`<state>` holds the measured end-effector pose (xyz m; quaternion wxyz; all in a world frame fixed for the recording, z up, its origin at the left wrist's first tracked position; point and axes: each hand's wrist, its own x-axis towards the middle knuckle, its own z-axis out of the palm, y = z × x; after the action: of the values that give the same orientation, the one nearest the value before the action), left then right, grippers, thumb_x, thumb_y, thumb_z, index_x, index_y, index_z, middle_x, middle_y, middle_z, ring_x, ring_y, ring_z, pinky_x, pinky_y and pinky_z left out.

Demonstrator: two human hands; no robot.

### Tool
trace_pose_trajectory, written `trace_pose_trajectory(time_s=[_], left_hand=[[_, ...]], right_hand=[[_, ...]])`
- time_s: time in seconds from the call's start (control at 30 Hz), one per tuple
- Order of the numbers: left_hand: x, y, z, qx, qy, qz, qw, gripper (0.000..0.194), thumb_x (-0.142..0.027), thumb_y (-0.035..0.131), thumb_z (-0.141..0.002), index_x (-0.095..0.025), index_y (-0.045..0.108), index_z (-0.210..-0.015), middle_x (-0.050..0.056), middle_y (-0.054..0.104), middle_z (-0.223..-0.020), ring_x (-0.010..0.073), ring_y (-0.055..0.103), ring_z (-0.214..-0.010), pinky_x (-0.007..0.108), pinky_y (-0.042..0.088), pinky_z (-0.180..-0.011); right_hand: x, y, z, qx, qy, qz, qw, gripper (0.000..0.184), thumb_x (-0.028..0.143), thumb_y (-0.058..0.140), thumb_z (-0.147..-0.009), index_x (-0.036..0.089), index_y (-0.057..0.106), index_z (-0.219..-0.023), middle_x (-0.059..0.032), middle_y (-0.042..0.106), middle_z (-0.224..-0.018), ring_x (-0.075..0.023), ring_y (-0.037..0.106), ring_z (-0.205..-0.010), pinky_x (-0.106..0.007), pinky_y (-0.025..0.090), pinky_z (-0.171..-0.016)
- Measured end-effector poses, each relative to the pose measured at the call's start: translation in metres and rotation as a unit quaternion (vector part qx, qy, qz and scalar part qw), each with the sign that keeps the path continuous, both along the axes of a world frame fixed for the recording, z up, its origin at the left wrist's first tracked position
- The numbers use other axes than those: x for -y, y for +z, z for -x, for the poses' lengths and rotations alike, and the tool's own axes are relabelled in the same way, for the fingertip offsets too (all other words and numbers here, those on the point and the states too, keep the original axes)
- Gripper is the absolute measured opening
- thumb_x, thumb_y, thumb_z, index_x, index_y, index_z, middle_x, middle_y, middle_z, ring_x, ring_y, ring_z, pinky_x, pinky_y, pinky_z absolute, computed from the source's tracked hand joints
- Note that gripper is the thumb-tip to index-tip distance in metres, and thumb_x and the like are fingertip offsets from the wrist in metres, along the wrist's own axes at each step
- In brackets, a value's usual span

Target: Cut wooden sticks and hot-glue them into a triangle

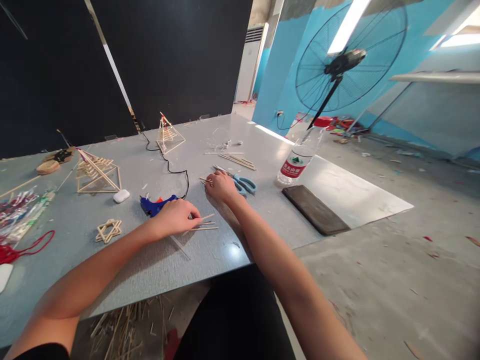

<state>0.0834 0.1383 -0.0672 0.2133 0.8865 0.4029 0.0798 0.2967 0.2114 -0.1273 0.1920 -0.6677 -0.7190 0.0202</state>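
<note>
My left hand (175, 216) rests on the table with its fingers closed on a few thin wooden sticks (207, 228), whose ends point right. Right beside that hand lies a blue glue gun (149, 206), partly hidden behind it. My right hand (222, 186), farther forward, has its fingers curled over the ends of short wooden sticks (203, 179). Light-blue-handled pliers or scissors (245, 185) lie just right of it, partly covered by the hand. Behind are several longer loose sticks (240, 161). A small star of sticks (108, 230) lies left of my left hand.
Two stick pyramids (98, 172) (170, 134) stand toward the back. A white case (121, 195), a water bottle (296, 162), a dark phone (315, 209), plastic packets (24, 212) and red cord (26, 251) are on the table (150, 272). A black cable (174, 172) runs backward; a fan (345, 62) stands beyond.
</note>
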Motion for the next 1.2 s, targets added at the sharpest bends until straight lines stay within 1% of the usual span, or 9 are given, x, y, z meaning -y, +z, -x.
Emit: trace_pose_trajectory(time_s=[0.23, 0.4, 0.53, 0.6, 0.67, 0.77, 0.9, 1.07, 1.2], left_hand=[[-0.020, 0.009, 0.006, 0.118, 0.034, 0.202, 0.972, 0.037, -0.053, 0.067, -0.082, -0.016, 0.074, -0.080, 0.004, 0.069, -0.071, 0.0097, 0.048, -0.056, 0.025, 0.030, -0.053], [-0.022, 0.027, 0.013, 0.204, 0.041, 0.286, 0.935, 0.034, -0.050, 0.066, -0.085, -0.016, 0.070, -0.084, 0.008, 0.074, -0.090, 0.0102, 0.054, -0.065, 0.023, 0.033, -0.053], [-0.006, 0.037, 0.026, 0.276, 0.060, 0.310, 0.908, 0.032, -0.048, 0.068, -0.086, -0.017, 0.068, -0.093, 0.009, 0.076, -0.098, 0.0115, 0.061, -0.071, 0.023, 0.037, -0.055], [0.006, 0.037, 0.033, 0.317, 0.082, 0.341, 0.881, 0.031, -0.044, 0.073, -0.083, -0.017, 0.065, -0.098, 0.011, 0.077, -0.101, 0.0146, 0.068, -0.078, 0.024, 0.040, -0.058], [0.019, 0.035, 0.039, 0.337, 0.101, 0.355, 0.866, 0.034, -0.042, 0.075, -0.081, -0.017, 0.063, -0.099, 0.013, 0.077, -0.104, 0.0181, 0.071, -0.084, 0.024, 0.043, -0.060], [0.037, 0.031, 0.045, 0.327, 0.121, 0.341, 0.873, 0.037, -0.047, 0.072, -0.084, -0.016, 0.060, -0.100, 0.013, 0.076, -0.105, 0.0191, 0.072, -0.087, 0.024, 0.044, -0.061], [0.048, 0.026, 0.045, 0.237, 0.116, 0.295, 0.919, 0.041, -0.057, 0.054, -0.092, -0.018, 0.056, -0.101, 0.011, 0.074, -0.109, 0.0139, 0.068, -0.080, 0.022, 0.040, -0.055], [0.032, 0.013, 0.029, 0.060, 0.067, 0.295, 0.951, 0.041, -0.055, 0.060, -0.086, -0.016, 0.062, -0.074, 0.006, 0.071, -0.067, 0.0097, 0.050, -0.046, 0.025, 0.035, -0.049], [0.012, 0.000, 0.002, -0.059, 0.065, 0.197, 0.977, 0.036, -0.041, 0.069, -0.078, -0.017, 0.063, -0.052, 0.003, 0.061, -0.048, 0.0109, 0.045, -0.044, 0.027, 0.032, -0.054]], right_hand=[[-0.003, -0.002, -0.001, -0.032, -0.007, -0.045, 0.998, 0.033, 0.030, 0.051, -0.095, 0.016, 0.072, -0.116, -0.0157, 0.067, -0.120, -0.0309, 0.052, -0.117, -0.042, 0.040, -0.100], [0.008, 0.020, -0.002, -0.067, 0.022, -0.076, 0.995, 0.040, 0.027, 0.035, -0.102, 0.014, 0.070, -0.116, -0.0161, 0.069, -0.111, -0.0265, 0.058, -0.103, -0.039, 0.042, -0.093], [0.055, 0.038, -0.004, -0.073, 0.182, -0.017, 0.980, 0.029, 0.038, 0.051, -0.100, 0.022, 0.074, -0.110, -0.0040, 0.072, -0.087, -0.0145, 0.060, -0.072, -0.027, 0.044, -0.070], [0.085, 0.039, -0.004, -0.062, 0.280, -0.001, 0.958, 0.033, 0.046, 0.062, -0.095, 0.026, 0.071, -0.120, -0.0034, 0.072, -0.096, -0.0152, 0.064, -0.083, -0.026, 0.047, -0.076], [0.111, 0.033, -0.003, -0.020, 0.370, -0.021, 0.928, 0.040, 0.048, 0.058, -0.098, 0.024, 0.066, -0.130, -0.0086, 0.069, -0.112, -0.0193, 0.063, -0.098, -0.031, 0.047, -0.085], [0.129, 0.020, -0.002, 0.053, 0.410, -0.051, 0.909, 0.030, 0.039, 0.052, -0.103, 0.024, 0.069, -0.122, -0.0087, 0.067, -0.115, -0.0202, 0.061, -0.100, -0.034, 0.046, -0.088], [0.125, 0.009, -0.009, 0.120, 0.387, -0.063, 0.912, 0.024, 0.022, 0.048, -0.104, 0.019, 0.071, -0.104, -0.0077, 0.069, -0.103, -0.0175, 0.060, -0.090, -0.031, 0.043, -0.079], [0.108, 0.010, -0.038, 0.123, 0.342, -0.063, 0.929, 0.019, 0.019, 0.052, -0.100, 0.016, 0.071, -0.097, -0.0082, 0.068, -0.093, -0.0176, 0.059, -0.083, -0.030, 0.038, -0.072], [0.093, 0.012, -0.055, 0.115, 0.293, -0.060, 0.947, 0.019, 0.019, 0.053, -0.098, 0.016, 0.071, -0.093, -0.0086, 0.068, -0.092, -0.0187, 0.061, -0.085, -0.029, 0.036, -0.070]])
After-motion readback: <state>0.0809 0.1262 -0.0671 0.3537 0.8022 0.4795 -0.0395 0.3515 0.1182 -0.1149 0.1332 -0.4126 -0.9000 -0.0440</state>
